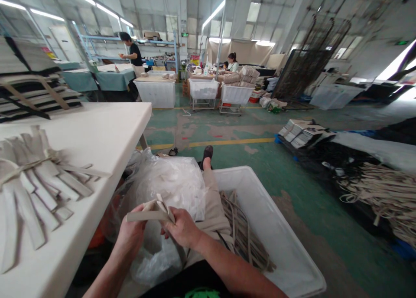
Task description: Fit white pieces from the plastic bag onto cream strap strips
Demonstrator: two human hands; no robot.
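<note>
Strip, flat beige fabric (146, 216): lower centre, clamped in left hand (134, 230) and right hand (184, 229).
Bundle, tied beige strips (48, 170): apparently done, white counter (110, 126), left.
Bin, white plastic (289, 235): tan bands (243, 235) seemingly left, lower right.

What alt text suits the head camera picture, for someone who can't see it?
A person's left hand and right hand hold beige strips. At left, a tied bundle lies on a white table; at right, long straps lie in a white bin.

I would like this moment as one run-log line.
left hand, right hand: holding pale strip material | table: tied strip bundle | white bin: long strips
</note>
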